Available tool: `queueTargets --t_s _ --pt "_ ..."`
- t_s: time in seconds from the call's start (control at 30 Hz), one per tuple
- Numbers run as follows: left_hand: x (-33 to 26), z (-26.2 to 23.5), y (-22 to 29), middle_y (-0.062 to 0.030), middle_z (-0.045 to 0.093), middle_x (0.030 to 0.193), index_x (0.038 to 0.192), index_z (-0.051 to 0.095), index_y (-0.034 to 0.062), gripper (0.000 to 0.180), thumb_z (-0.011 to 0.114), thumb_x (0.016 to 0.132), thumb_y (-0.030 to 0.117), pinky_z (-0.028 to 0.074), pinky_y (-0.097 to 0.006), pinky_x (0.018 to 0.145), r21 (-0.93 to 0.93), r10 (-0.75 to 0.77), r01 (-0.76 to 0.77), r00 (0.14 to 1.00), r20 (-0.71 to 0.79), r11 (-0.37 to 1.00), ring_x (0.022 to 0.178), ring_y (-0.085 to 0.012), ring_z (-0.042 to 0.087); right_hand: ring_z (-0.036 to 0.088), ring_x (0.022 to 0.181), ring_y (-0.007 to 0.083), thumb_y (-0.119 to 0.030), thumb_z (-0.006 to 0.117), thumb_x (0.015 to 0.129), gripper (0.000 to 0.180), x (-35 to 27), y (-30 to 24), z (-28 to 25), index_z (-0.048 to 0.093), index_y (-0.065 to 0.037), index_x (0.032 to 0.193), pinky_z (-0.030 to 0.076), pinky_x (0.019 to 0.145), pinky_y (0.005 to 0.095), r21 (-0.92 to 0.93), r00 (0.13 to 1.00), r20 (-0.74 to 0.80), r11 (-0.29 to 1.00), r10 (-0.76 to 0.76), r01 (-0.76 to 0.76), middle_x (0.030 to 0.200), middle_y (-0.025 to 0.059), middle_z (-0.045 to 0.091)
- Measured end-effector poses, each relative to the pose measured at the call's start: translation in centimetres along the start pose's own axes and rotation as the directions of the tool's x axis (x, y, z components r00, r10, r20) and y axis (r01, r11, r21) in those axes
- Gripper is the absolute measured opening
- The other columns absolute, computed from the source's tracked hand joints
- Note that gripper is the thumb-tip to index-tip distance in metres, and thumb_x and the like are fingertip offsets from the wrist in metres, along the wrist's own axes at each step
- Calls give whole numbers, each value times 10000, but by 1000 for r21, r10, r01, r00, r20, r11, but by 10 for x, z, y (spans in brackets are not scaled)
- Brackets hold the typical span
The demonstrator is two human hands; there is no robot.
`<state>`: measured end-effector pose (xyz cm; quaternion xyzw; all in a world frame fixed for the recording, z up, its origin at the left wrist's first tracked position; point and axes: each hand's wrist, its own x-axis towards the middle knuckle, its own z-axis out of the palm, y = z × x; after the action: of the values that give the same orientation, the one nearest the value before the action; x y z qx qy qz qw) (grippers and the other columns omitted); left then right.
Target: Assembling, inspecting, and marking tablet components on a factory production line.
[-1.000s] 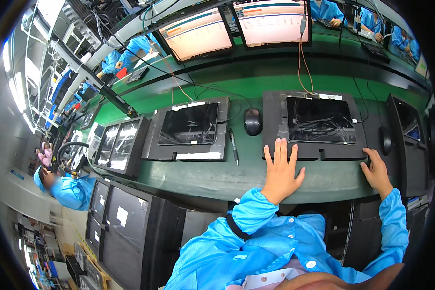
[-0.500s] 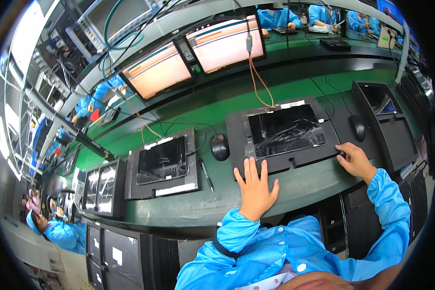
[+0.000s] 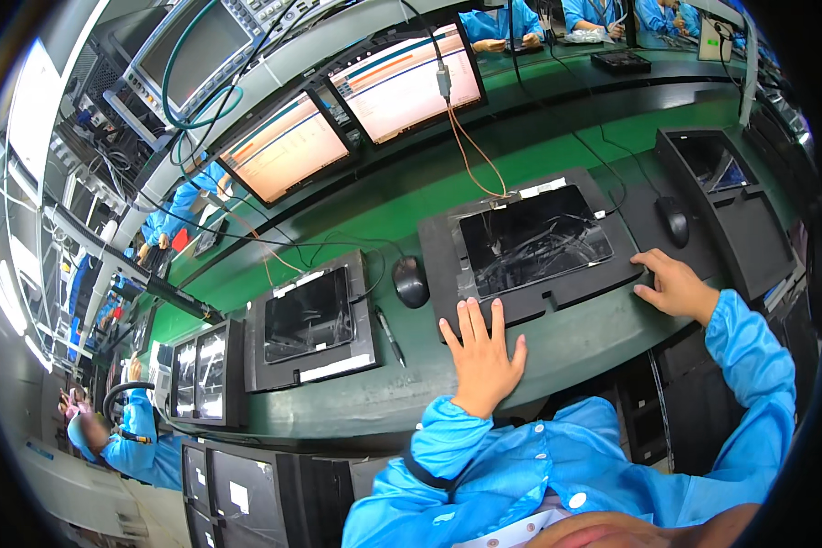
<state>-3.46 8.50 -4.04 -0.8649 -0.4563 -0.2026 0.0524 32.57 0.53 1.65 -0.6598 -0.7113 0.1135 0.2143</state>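
Note:
A dark tablet-like panel (image 3: 534, 239) covered with wrinkled clear film lies in a black foam tray (image 3: 507, 315) in front of me. An orange-brown cable pair (image 3: 473, 151) runs down to the panel's far edge. My left hand (image 3: 484, 361) has its fingers spread, with the tips on the tray's front left edge. At the tray's front right corner, my right hand (image 3: 678, 288) touches with a fingertip. Its thumb stands apart from the index finger, and nothing shows between them.
A second panel (image 3: 308, 315) sits in another tray on the left. Between the trays are a black mouse (image 3: 410, 281) and a pen (image 3: 390, 338). Another mouse (image 3: 673, 222) and a black case (image 3: 749, 233) stand right. Two monitors (image 3: 406, 82) hang beyond; people in blue work nearby.
The whole view has shifted slightly, and the monitor pages show more sharply. My right thumb has opened away from the tray corner; my left hand stays put. A person at far left has raised an arm.

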Motion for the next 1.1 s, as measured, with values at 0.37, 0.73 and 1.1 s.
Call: queueTargets --t_s 0.37,0.73,1.1 --pt "117 -40 2 -241 574 1292 1196 655 -7 627 761 808 475 410 -500 1043 -73 185 -174 965 184 982 1237 -385 543 578 1191 350 -267 724 839 462 114 46 -16 652 -24 1225 432 1043 451 -311 947 -39 904 -319 292 1308 160 614" --pt "140 15 42 -291 297 1586 1512 426 12 933 691 839 601 136 -664 1199 -217 214 -142 909 358 966 1526 -421 203 607 1097 325 -159 710 857 260 128 49 -2 722 -41 1088 468 981 434 -157 942 32 929 -334 334 1127 113 663" --pt "128 30 61 -218 569 1152 1184 582 -12 557 758 698 196 405 -609 975 -165 205 -265 928 -312 950 1191 -428 515 528 724 116 -87 684 796 169 164 36 -29 562 -4 880 454 640 315 216 948 140 943 -286 253 731 32 520"
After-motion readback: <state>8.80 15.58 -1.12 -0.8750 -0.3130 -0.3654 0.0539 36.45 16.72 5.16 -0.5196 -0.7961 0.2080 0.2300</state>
